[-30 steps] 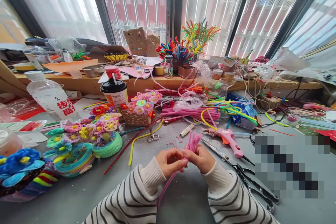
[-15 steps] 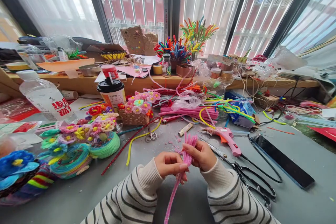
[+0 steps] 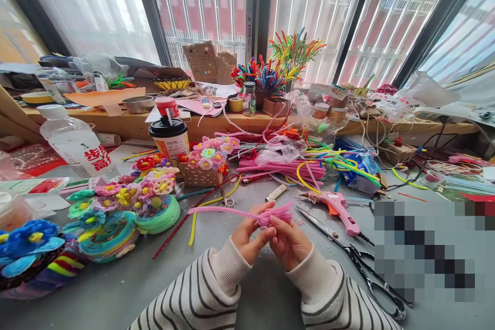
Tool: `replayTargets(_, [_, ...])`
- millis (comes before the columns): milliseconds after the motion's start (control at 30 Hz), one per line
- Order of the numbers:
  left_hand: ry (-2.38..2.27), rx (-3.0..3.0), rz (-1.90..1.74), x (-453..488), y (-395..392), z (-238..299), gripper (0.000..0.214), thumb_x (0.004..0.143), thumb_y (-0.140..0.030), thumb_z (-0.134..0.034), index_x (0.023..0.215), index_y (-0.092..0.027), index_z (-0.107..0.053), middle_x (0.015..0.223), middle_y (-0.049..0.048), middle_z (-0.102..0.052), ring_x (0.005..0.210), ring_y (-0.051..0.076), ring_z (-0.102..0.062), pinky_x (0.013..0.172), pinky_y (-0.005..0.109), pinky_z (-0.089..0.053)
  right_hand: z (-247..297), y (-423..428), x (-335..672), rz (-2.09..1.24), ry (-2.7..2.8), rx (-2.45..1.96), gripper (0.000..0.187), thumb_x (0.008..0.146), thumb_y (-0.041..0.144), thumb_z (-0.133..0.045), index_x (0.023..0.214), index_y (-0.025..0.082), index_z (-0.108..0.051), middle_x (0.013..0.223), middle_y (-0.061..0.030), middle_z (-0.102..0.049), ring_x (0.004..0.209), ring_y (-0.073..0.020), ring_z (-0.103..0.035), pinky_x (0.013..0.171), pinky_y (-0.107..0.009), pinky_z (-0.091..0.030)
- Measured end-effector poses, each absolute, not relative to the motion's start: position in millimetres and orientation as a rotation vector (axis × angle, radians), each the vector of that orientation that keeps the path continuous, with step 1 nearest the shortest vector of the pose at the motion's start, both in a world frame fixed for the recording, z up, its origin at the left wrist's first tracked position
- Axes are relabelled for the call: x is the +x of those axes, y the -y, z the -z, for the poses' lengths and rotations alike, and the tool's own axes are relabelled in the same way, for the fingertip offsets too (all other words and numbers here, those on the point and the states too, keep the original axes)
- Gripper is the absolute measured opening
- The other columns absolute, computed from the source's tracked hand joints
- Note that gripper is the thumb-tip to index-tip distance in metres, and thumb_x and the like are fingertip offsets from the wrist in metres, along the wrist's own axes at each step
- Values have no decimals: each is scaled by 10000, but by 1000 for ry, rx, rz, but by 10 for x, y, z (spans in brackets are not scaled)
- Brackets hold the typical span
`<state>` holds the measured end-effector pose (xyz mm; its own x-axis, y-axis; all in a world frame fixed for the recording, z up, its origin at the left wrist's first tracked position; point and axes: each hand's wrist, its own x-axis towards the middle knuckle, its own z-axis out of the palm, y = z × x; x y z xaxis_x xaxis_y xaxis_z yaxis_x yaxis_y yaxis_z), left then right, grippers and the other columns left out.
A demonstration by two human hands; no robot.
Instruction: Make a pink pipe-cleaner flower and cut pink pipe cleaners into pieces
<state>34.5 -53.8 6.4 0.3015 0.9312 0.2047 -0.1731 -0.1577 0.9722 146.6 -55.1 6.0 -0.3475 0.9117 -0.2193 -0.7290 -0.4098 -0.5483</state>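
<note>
Both my hands meet over the grey table near its front edge. My left hand and my right hand pinch a pink pipe cleaner bundle between their fingertips. Short fuzzy pink ends stick out to the right, and one long pink pipe cleaner tail runs out level to the left. Both sleeves are white with dark stripes.
Scissors and a pink glue gun lie right of my hands. A small pair of scissors, a yellow pipe cleaner, finished flower baskets, a lidded cup, a water bottle and a pile of pipe cleaners lie around.
The long pink tail, which hung down toward me, has swung up and now points left. My hands have turned the bundle from upright to lying sideways.
</note>
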Motion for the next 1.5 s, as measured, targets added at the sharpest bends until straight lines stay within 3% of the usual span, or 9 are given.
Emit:
replayTargets(167, [-762,1228,-1253,316,564,-150,279,710,-344,-447,886,-155,-550,1051,70,-520,994,208,-431,857,299,-309,-46,590,1442,-2007,563,-644,177,557,210,-665,713,137,-626,664,-20,-599,586,-76,-559,477,-126,-458])
replayTargets(300, [-654,1062,-1451,242,509,-174,200,706,-353,-457,670,-164,-512,742,31,-601,804,166,-530,755,285,-378,-57,564,1531,-1972,769,-549,415,516,366,-669,877,185,-572,921,-63,-550,847,-180,-510,657,-284,-457])
replayTargets(433, [-655,1004,-1417,231,485,-161,212,689,-366,-476,633,-167,-428,379,-89,-347,348,51,-392,454,209,-418,-76,509,1638,-1709,982,-627,499,554,502,-578,955,208,-534,1016,-86,-495,964,-219,-419,730,-347,-408])
replayTargets(700, [-663,1181,-727,416,641,-34,321,665,-466,-432,619,-149,-402,313,-118,-258,236,16,-234,268,142,-282,-124,499,1687,-1177,1516,-851,220,722,318,-489,649,179,-643,719,-37,-539,750,-158,-498,715,-283,-382])
replayTargets(867, [-724,1235,-686,408,611,-8,325,644,-464,-456,660,-141,-427,360,-92,-347,268,29,-331,273,141,-280,-156,505,1737,-1023,1421,-958,207,716,286,-494,620,167,-635,671,-22,-517,679,-139,-486,637,-247,-386])
replayTargets(1067, [-708,1136,-688,394,597,59,308,669,-450,-435,627,-147,-409,361,-113,-238,258,-1,-172,257,136,-152,-72,429,1771,-1195,1164,-949,199,677,314,-535,597,158,-631,662,-22,-550,626,-119,-486,582,-229,-402])
replayTargets(1200, [-780,1259,-675,377,598,95,335,666,-441,-436,779,-128,-472,439,-85,-334,288,7,-282,276,133,-234,-16,352,1825,-1222,916,-945,196,607,350,-593,593,157,-625,560,2,-542,534,-91,-467,509,-201,-406])
replayTargets(1333, [-832,1315,-602,371,593,87,314,674,-453,-392,710,-144,-438,443,-68,-387,316,38,-382,286,138,-292,-41,322,1901,-1158,874,-989,209,574,362,-615,577,154,-631,488,21,-516,476,-73,-442,467,-181,-390])
replayTargets(1500, [-976,1481,-733,328,540,38,324,702,-451,-346,674,-147,-454,361,-89,-304,272,33,-279,287,153,-226,-124,305,1991,-1146,823,-987,225,544,364,-633,582,142,-634,431,37,-492,419,-52,-420,408,-155,-361])
